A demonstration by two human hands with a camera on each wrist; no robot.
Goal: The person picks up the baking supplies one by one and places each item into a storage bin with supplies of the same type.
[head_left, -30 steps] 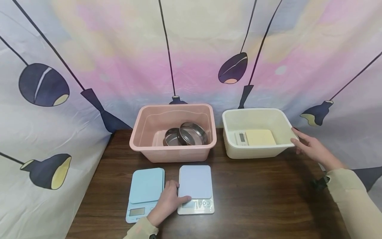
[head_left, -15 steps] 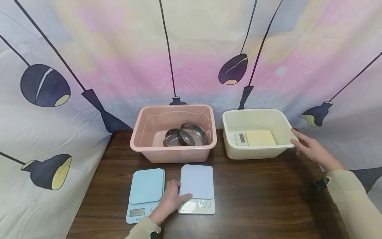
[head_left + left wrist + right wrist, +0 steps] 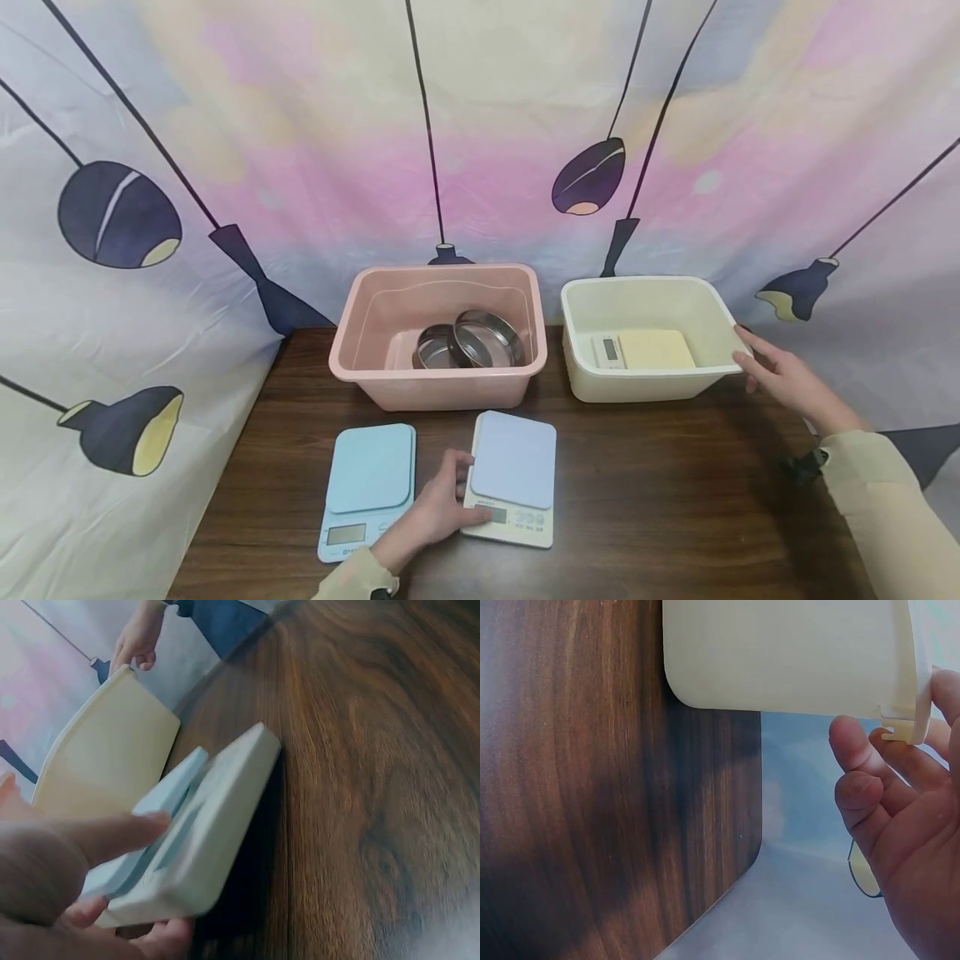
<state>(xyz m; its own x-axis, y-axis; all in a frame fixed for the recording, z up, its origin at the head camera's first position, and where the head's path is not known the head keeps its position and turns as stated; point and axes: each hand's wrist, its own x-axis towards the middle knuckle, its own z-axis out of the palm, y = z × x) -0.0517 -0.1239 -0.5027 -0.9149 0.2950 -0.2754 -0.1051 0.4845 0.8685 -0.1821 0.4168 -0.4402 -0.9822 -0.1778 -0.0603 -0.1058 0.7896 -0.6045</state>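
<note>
My left hand [image 3: 441, 502] grips a white kitchen scale [image 3: 513, 460] by its left side, with the thumb over the display end and other fingers under it. In the left wrist view the scale [image 3: 217, 817] is tilted, its near side raised above the table with dark shadow below. At the right, my right hand [image 3: 783, 382] holds the right rim of a cream plastic basin [image 3: 637, 387]; the right wrist view shows fingers [image 3: 911, 761] curled at the basin's rim. Inside that basin lies another kitchen scale with a pale yellow platform [image 3: 656, 350].
A light blue kitchen scale [image 3: 371, 468] lies left of the left hand, partly behind that wrist. Behind stands a pink basin [image 3: 438, 393] holding two round metal sieves [image 3: 495, 329]. The dark wooden table [image 3: 660, 492] ends at a printed cloth backdrop [image 3: 480, 167].
My left hand has shifted right and taken the white scale along, turning it slightly clockwise and raising it. The right hand stays at the cream basin's rim. The head view has shifted slightly.
</note>
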